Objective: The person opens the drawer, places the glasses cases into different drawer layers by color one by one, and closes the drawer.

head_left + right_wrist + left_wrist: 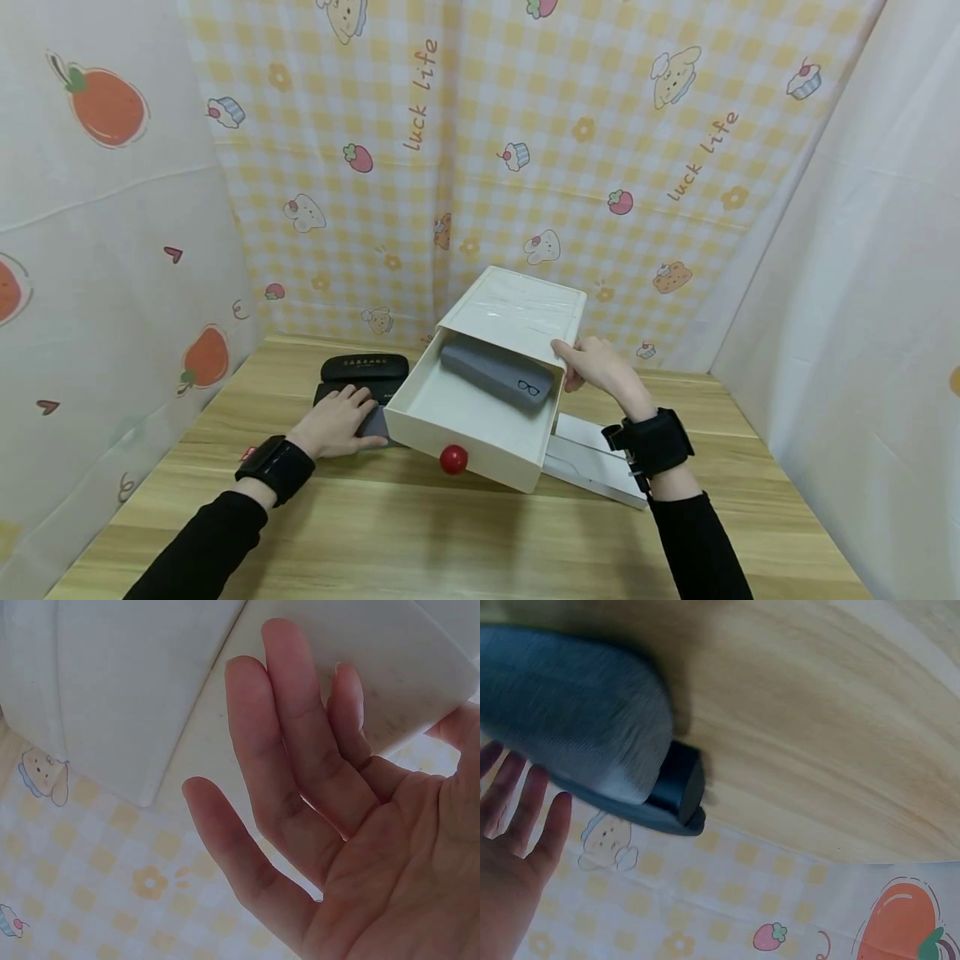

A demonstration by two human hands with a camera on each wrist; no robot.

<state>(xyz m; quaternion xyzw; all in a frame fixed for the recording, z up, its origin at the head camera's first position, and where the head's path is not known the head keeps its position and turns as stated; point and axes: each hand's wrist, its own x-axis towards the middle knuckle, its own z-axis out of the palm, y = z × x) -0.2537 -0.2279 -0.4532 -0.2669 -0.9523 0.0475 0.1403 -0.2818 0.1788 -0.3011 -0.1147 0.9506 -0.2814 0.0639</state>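
A white drawer box (517, 308) tilts above the table, its drawer (442, 408) pulled out toward me with a red round knob (453, 459) on the front. Inside lies a grey glasses case (483, 371) with a glasses print. My right hand (603, 367) grips the box's right front edge, thumb on top; in the right wrist view several fingers extend along its side. To the left, my left hand (337, 423) rests with fairly straight fingers on another grey glasses case (592, 712), partly hidden by the drawer. Black glasses cases (365, 367) lie just beyond it.
White flat pieces (592, 467) lie on the wooden table (360, 533) under and right of the box. A patterned curtain (480, 200) stands behind, with white cloth (847, 250) along both sides.
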